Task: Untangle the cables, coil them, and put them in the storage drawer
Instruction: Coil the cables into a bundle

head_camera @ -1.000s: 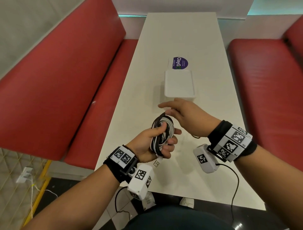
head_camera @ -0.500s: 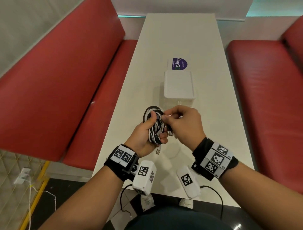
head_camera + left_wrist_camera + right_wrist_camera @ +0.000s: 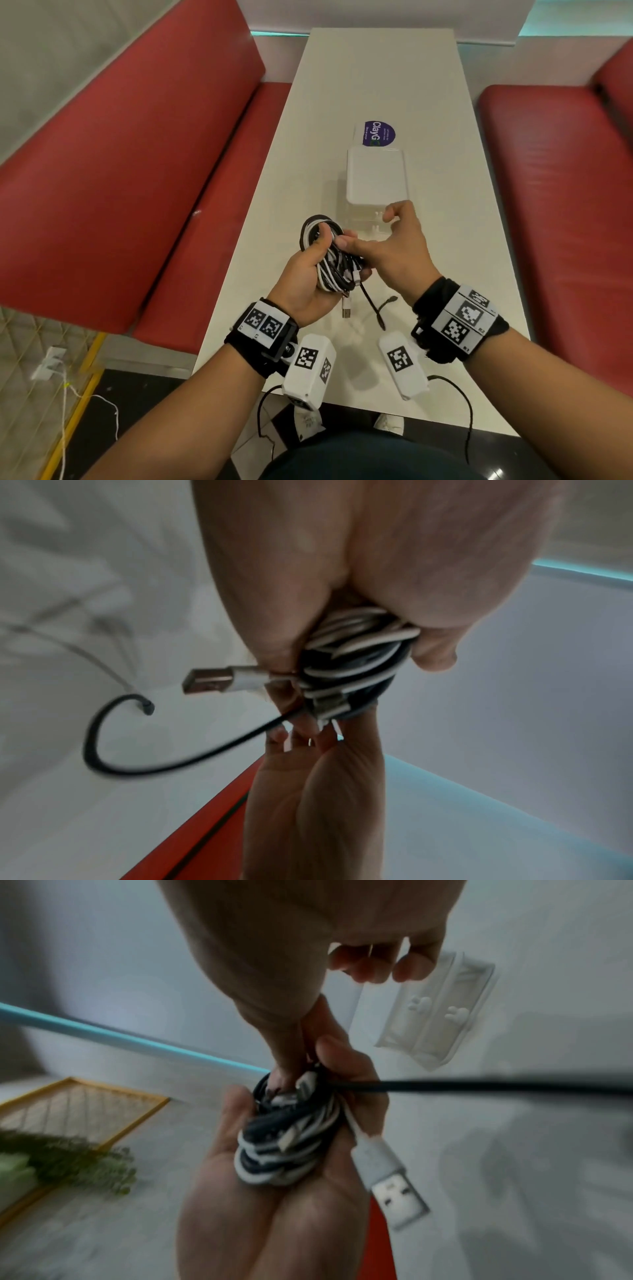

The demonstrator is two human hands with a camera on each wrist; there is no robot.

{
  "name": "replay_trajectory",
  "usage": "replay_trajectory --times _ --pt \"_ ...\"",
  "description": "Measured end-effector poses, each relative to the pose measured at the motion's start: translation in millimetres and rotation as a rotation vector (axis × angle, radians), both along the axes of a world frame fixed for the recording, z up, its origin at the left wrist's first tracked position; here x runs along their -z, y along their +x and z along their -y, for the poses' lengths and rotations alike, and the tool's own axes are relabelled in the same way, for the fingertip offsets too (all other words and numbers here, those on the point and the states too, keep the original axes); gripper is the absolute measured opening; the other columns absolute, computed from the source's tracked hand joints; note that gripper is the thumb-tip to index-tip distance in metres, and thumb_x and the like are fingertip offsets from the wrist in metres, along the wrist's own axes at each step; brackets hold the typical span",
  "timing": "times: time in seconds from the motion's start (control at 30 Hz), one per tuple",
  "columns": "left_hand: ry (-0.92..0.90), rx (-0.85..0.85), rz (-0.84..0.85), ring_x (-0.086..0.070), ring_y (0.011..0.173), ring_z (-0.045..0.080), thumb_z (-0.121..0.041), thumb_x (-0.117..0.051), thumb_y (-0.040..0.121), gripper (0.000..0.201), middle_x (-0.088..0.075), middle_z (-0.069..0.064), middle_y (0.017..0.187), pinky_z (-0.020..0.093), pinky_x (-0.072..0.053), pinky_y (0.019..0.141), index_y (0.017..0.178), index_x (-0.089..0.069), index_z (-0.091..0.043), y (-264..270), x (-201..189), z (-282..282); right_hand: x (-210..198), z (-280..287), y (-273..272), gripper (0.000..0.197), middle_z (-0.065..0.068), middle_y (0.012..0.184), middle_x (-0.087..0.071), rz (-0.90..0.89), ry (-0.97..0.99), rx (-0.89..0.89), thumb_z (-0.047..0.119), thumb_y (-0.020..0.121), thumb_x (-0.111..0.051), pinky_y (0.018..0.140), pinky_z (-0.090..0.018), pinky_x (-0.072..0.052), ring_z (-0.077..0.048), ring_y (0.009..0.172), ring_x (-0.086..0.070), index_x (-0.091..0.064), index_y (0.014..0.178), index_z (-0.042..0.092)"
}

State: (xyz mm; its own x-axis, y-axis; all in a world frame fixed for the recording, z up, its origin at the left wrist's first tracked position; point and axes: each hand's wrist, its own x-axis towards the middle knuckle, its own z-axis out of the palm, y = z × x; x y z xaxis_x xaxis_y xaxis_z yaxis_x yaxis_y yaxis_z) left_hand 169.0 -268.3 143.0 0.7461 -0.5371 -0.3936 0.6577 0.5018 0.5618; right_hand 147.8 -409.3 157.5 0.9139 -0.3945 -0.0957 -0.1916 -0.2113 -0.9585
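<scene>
My left hand point(image 3: 308, 274) grips a coiled bundle of black and white cables point(image 3: 330, 263) above the near half of the white table point(image 3: 455, 246). My right hand point(image 3: 352, 248) pinches a black strand at the top of that bundle with thumb and forefinger, its other fingers curled up and free. A loose black cable end point(image 3: 371, 308) and a white USB plug point(image 3: 346, 310) hang below the bundle. The wrist views show the bundle point(image 3: 356, 664) point(image 3: 291, 1139), the plug point(image 3: 209, 681) point(image 3: 394, 1185) and the black strand point(image 3: 479, 1087). The white storage drawer box point(image 3: 375, 174) stands just beyond my hands, its translucent front point(image 3: 435, 1010) closed.
A purple round sticker point(image 3: 378, 133) lies behind the drawer box. Red benches run along the left point(image 3: 137, 171) and the right point(image 3: 565, 178) of the narrow table. The table's near edge is just below my wrists.
My right hand came down from above the bundle and pinched into it beside my left thumb. A black cable end now hangs loose below the bundle. The bundle stays in my left hand.
</scene>
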Motion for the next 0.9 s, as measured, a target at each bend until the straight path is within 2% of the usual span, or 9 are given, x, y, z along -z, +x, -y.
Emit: replay_trajectory --times 0.1,0.23,0.3,0.4,0.57,0.67,0.77,0.87,0.9 --pt "0.083 -0.048 0.055 -0.069 0.096 0.026 -0.040 -0.062 0.084 0.034 -0.070 0.006 0.096 0.048 -0.052 0.088 0.094 -0.068 -0.008 3 1 3 -2 -7 -5 0.045 -0.001 0.072 -0.043 -0.021 0.084 -0.118 0.036 0.078 -0.086 0.055 -0.021 -0.043 -0.007 0.058 -0.042 -0.046 0.087 0.016" --pt "0.036 -0.142 0.076 -0.065 0.077 0.028 -0.040 -0.055 0.095 0.030 -0.057 0.008 0.074 0.042 -0.057 0.077 0.085 -0.059 -0.011 22 -1 0 -1 -8 -14 0.042 -0.009 0.091 -0.058 -0.121 0.487 -0.144 0.051 0.088 -0.068 0.081 -0.055 -0.058 -0.023 0.073 -0.061 -0.053 0.101 0.014" --pt "0.034 -0.182 0.062 -0.059 0.064 0.024 -0.040 -0.053 0.097 0.030 -0.049 0.003 0.068 0.038 -0.056 0.070 0.083 -0.056 -0.014 34 -3 -7 3 -4 -21 0.040 -0.014 0.096 -0.060 -0.187 0.551 -0.242 0.042 0.088 -0.072 0.076 -0.057 -0.058 -0.030 0.061 -0.061 -0.051 0.111 0.016" --pt "0.092 -0.172 0.088 -0.042 0.052 0.015 -0.041 -0.050 0.100 0.030 -0.043 -0.001 0.066 0.027 -0.043 0.050 0.084 -0.054 -0.016 43 -8 -15 8 -6 -35 0.029 -0.003 0.074 -0.066 -0.206 0.075 -0.487 0.025 0.094 -0.068 0.059 -0.038 -0.055 -0.015 0.051 -0.057 -0.050 0.116 0.022" --pt "0.383 -0.145 0.210 -0.035 0.050 0.013 -0.023 -0.057 0.100 0.020 -0.037 0.001 0.066 0.023 -0.034 0.044 0.081 -0.056 -0.016 54 -4 -25 -4 -19 -49 0.016 -0.002 0.085 -0.065 -0.166 -0.810 -0.736 0.029 0.101 -0.048 0.069 -0.045 -0.052 -0.028 0.075 -0.061 -0.047 0.117 0.024" --pt "0.590 -0.037 0.318 -0.039 0.047 0.014 -0.017 -0.066 0.094 0.019 -0.043 0.004 0.066 0.024 -0.036 0.043 0.079 -0.056 -0.013 44 1 -20 -26 -20 -40 0.018 -0.003 0.096 -0.070 -0.025 -0.885 -0.804 0.030 0.099 -0.048 0.071 -0.045 -0.054 -0.030 0.083 -0.065 -0.057 0.115 0.029" --pt "0.632 0.142 0.354 -0.035 0.044 0.016 -0.022 -0.067 0.089 0.029 -0.041 0.003 0.054 0.023 -0.032 0.045 0.064 -0.054 -0.018 21 -1 -9 -47 -10 -19 0.020 0.004 0.089 -0.071 0.042 -0.871 -0.811 0.034 0.092 -0.049 0.068 -0.043 -0.054 -0.022 0.077 -0.065 -0.068 0.099 0.031" --pt "0.527 0.264 0.209 -0.025 0.049 0.014 -0.063 -0.051 0.092 0.058 -0.033 -0.003 0.055 0.021 -0.027 0.045 0.051 -0.053 -0.023 7 -7 -2 -60 2 -8 0.017 0.009 0.075 -0.071 0.030 -0.790 -0.726 0.034 0.084 -0.056 0.067 -0.041 -0.054 -0.013 0.070 -0.064 -0.071 0.091 0.033" --pt "0.489 0.296 0.164 -0.023 0.051 0.014 -0.081 -0.042 0.081 0.064 -0.033 -0.002 0.058 0.021 -0.026 0.044 0.055 -0.054 -0.024 5 -7 -2 -62 6 -6 0.011 0.010 0.071 -0.069 0.041 -0.731 -0.672 0.034 0.081 -0.064 0.067 -0.041 -0.054 -0.010 0.068 -0.063 -0.069 0.091 0.033"
